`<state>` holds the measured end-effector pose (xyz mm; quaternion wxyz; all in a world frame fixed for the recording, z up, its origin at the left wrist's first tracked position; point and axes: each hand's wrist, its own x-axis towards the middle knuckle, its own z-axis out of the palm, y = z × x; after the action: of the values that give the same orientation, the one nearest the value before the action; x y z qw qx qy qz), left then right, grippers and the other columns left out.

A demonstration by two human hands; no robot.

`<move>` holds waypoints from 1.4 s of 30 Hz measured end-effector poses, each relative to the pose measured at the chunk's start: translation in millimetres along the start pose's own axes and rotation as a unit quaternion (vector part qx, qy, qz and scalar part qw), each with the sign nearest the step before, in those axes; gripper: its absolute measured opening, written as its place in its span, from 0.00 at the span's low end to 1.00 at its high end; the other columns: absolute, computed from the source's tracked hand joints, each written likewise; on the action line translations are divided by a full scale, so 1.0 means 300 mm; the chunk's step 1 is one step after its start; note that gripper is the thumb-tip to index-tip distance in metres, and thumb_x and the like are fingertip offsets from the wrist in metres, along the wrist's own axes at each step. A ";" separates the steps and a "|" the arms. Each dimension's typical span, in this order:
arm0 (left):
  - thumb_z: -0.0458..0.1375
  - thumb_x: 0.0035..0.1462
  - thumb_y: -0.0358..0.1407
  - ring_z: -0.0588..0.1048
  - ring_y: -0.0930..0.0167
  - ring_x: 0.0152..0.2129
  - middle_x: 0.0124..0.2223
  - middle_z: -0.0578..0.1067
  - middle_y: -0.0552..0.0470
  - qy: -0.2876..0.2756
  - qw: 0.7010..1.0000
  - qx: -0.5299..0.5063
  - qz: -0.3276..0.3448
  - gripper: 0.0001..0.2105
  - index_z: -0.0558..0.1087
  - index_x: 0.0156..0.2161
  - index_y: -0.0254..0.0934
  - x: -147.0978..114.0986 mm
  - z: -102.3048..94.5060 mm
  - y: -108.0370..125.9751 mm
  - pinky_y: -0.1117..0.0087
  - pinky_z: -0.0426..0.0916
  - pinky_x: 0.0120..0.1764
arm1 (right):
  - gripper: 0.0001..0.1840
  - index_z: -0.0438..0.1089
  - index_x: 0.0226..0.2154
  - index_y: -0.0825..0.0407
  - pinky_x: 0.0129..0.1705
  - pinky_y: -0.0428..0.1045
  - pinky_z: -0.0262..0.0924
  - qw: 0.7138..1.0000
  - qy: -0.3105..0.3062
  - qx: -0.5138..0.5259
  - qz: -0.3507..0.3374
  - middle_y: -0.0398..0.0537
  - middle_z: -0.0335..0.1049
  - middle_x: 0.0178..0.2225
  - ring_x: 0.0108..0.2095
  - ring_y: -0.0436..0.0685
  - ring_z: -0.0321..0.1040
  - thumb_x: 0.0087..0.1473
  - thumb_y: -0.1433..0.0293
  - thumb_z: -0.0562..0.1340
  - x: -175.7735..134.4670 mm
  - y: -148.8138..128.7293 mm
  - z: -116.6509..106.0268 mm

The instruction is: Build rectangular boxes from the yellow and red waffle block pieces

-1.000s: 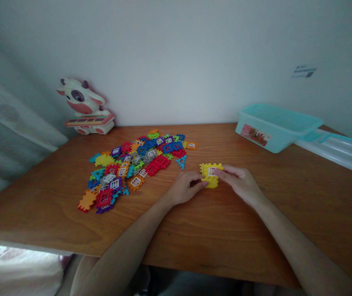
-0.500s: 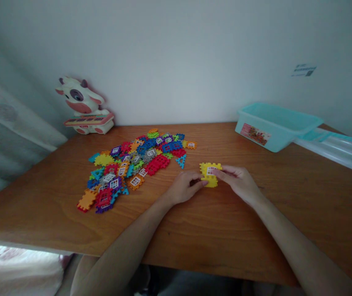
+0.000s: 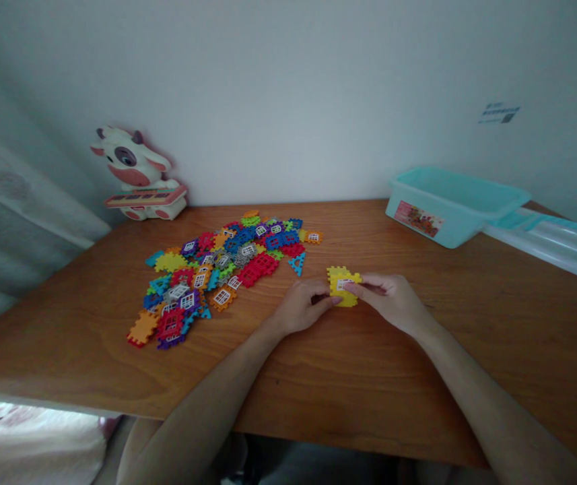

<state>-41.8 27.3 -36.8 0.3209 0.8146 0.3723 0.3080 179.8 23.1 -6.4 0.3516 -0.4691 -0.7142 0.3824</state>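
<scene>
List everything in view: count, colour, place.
Held pieces: count unclear, yellow with white window, between hands
Piled toy pieces: many, multicoloured, centre-left
Cow keyboard toy: one, white and pink, back left
Bin: one, teal, back right
Lid or tray: one, clear-teal, right edge
Table: one, brown, centre
Wall: one, pale, background
Printed label: one, bluish, wall's right
Curtain: one, pale, left edge
Cloth: one, whitish, lower left
Forearms: two, bare, foreground
Left hand, right hand: one each, bare, on held pieces
</scene>
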 end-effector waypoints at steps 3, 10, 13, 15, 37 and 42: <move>0.55 0.66 0.46 0.70 0.70 0.30 0.30 0.76 0.52 -0.005 1.000 -0.002 -0.021 0.17 0.77 0.34 0.36 -0.001 -0.004 0.008 0.70 0.65 0.36 | 0.19 0.83 0.40 0.44 0.41 0.56 0.72 1.000 0.002 -0.024 -0.013 0.47 0.83 0.39 0.38 0.64 0.78 0.57 0.51 0.65 -0.002 -0.005 -0.004; 0.58 0.63 0.48 0.72 0.70 0.31 0.33 0.78 0.51 0.010 0.998 -0.035 -0.049 0.16 0.79 0.38 0.36 -0.002 -0.002 0.019 0.70 0.67 0.36 | 0.19 0.82 0.40 0.46 0.41 0.56 0.72 1.000 0.007 -0.021 -0.012 0.48 0.83 0.39 0.39 0.64 0.78 0.57 0.51 0.65 -0.003 0.004 0.001; 0.59 0.63 0.48 0.73 0.70 0.30 0.35 0.79 0.50 0.031 0.995 -0.074 -0.066 0.16 0.79 0.41 0.35 -0.004 0.002 0.025 0.72 0.67 0.34 | 0.18 0.82 0.38 0.46 0.40 0.57 0.73 1.000 0.008 -0.001 -0.006 0.48 0.83 0.38 0.37 0.64 0.78 0.55 0.51 0.66 -0.003 0.016 0.006; 0.59 0.63 0.48 0.74 0.70 0.30 0.36 0.80 0.49 0.039 0.993 -0.086 -0.069 0.17 0.79 0.42 0.35 -0.006 0.003 0.028 0.72 0.67 0.33 | 0.18 0.81 0.39 0.45 0.42 0.57 0.73 1.000 -0.012 0.013 -0.013 0.47 0.83 0.40 0.39 0.64 0.79 0.53 0.52 0.68 -0.004 0.019 0.004; 0.61 0.62 0.41 0.75 0.71 0.31 0.38 0.82 0.50 0.082 0.996 -0.023 -0.032 0.11 0.80 0.43 0.37 -0.013 0.006 0.026 0.72 0.66 0.35 | 0.16 0.81 0.40 0.45 0.37 0.55 0.72 0.998 -0.017 -0.053 -0.042 0.46 0.83 0.37 0.35 0.62 0.78 0.54 0.54 0.67 -0.007 0.019 -0.006; 0.62 0.61 0.41 0.75 0.71 0.31 0.38 0.81 0.50 0.076 0.996 -0.037 -0.032 0.11 0.80 0.44 0.37 -0.011 0.007 0.018 0.72 0.67 0.35 | 0.16 0.79 0.44 0.45 0.42 0.56 0.73 0.997 -0.029 -0.048 -0.047 0.47 0.82 0.41 0.39 0.62 0.78 0.54 0.57 0.67 -0.013 0.015 -0.007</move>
<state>-39.7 21.2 -34.9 0.3308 0.7642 0.4098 0.3723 184.7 21.1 -9.7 0.3258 -0.4404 -0.7625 0.3443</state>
